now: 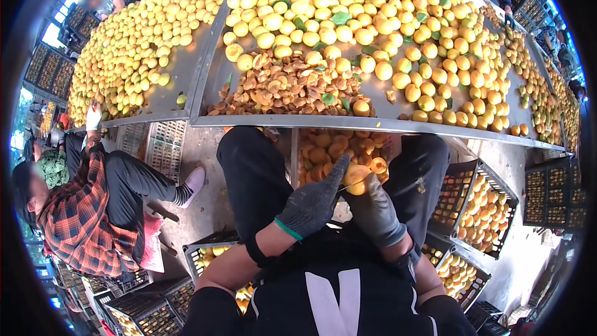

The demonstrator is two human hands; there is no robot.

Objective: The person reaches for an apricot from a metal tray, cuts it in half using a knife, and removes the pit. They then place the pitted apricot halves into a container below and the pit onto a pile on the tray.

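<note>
My left hand point(310, 204), in a dark knitted glove with a green cuff, is closed around a small knife; most of it is hidden, and only a thin blade shows against the fruit. Between my hands is a yellow-orange apricot point(356, 179), gripped by my right hand point(377, 210) in a smooth grey glove. Both hands are above my lap. Just beyond them, between my knees and under the table edge, a crate holds orange apricots point(323, 150), some of them cut open.
The metal table point(298, 121) bears heaped apricots point(323, 0), green leaves and a pile of brown pits point(289, 84). Black crates of apricots point(482, 211) stand at my right. A person in a checked shirt point(87, 218) sits at my left, and others are around the tables.
</note>
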